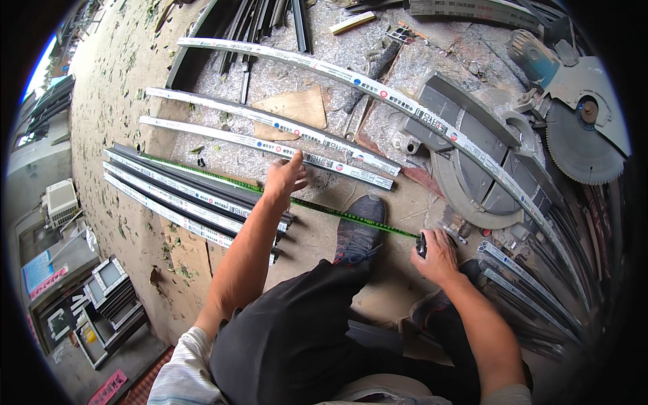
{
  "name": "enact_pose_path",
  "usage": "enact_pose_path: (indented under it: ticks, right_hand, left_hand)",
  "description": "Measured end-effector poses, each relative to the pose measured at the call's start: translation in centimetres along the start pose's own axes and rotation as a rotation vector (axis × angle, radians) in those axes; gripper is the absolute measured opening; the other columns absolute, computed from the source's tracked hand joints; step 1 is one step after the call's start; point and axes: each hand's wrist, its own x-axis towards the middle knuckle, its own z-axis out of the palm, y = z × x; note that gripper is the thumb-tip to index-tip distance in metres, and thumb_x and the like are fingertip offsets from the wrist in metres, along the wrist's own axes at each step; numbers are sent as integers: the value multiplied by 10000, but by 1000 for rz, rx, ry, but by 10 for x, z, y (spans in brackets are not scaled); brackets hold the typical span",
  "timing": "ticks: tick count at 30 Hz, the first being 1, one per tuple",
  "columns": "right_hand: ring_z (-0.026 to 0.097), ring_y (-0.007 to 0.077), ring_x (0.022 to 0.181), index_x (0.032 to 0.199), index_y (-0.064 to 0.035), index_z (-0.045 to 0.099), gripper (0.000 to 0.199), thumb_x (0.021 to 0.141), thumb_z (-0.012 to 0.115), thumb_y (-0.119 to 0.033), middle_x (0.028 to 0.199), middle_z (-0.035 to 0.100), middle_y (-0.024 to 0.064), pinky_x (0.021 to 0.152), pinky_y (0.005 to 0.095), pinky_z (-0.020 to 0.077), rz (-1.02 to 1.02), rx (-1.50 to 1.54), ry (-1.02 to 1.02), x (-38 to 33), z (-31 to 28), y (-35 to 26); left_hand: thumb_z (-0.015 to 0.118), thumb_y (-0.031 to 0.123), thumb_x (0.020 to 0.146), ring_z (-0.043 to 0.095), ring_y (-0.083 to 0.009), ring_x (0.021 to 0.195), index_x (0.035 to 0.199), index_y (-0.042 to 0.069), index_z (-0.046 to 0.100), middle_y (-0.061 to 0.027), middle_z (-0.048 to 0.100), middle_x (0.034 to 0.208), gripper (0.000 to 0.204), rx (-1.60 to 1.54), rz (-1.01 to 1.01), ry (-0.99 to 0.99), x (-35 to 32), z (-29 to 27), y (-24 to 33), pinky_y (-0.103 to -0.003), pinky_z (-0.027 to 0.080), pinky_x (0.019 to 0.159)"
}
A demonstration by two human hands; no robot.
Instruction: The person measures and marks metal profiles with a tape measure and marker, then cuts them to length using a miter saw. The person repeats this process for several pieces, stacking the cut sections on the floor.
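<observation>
My right hand (439, 256) is closed around the black case of a tape measure (422, 245). Its green tape blade (337, 214) runs out to the left, across the toe of my shoe (361, 223) and past my left wrist, along the stacked profiles. My left hand (285, 179) reaches over the blade with fingers apart, a fingertip at the nearer of two loose film-covered metal profiles (223, 135). The other loose profile (229, 105) lies just beyond it. Below the left forearm is a bundle of dark profiles with white printed film (175, 201), partly hidden by that arm.
A miter saw with a round toothed blade (584, 142) stands at the right, its grey base (472, 182) on the floor. One long profile (324, 67) lies across that base. Cardboard (297, 111), dark offcuts (256, 27) and more profiles (533, 283) lie around.
</observation>
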Motion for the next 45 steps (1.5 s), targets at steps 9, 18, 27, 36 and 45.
enact_pose_path:
  ticks: [9, 18, 27, 36, 45]
  right_hand:
    - [574, 439, 1182, 1303, -18, 574, 528, 868, 779, -235, 1243, 595, 225, 984, 540, 513, 10, -44, 6, 4, 3, -16]
    - [555, 402, 1262, 1368, -35, 559, 568, 926, 745, -340, 1313, 566, 177, 962, 547, 548, 42, -117, -37, 3, -3, -24]
    - [570, 406, 1260, 1406, -34, 551, 596, 994, 641, -455, 1332, 554, 191, 922, 576, 553, 158, -212, -152, 11, -20, -50]
    - [615, 400, 1164, 1321, -20, 608, 477, 1003, 660, -371, 1222, 613, 203, 865, 553, 558, 48, -209, -43, 31, -33, -67]
    - [621, 469, 1136, 1351, 48, 591, 515, 1039, 638, -358, 1247, 643, 261, 981, 539, 517, -77, 181, 210, 92, -21, -88]
  left_hand:
    - [784, 273, 1011, 699, -211, 946, 1253, 3, 587, -110, 666, 1102, 413, -502, -50, -34, 28, -1, -22, -322, 624, 792]
    - [719, 260, 1057, 615, -224, 972, 1251, 14, 602, -97, 539, 1123, 335, -536, -29, -22, 25, -5, -26, -368, 611, 879]
    - [652, 229, 1092, 613, -251, 1040, 1216, 48, 571, -90, 553, 1114, 233, -628, -50, -55, 18, 2, -19, -406, 603, 929]
    - [647, 236, 1097, 638, -225, 1013, 1220, 81, 600, -54, 585, 1113, 203, -642, -42, -40, 16, 3, -18, -388, 589, 918]
    - [671, 280, 1085, 686, -207, 1098, 1271, 112, 616, -34, 665, 1187, 257, -712, 45, -137, 4, -9, -23, -371, 562, 937]
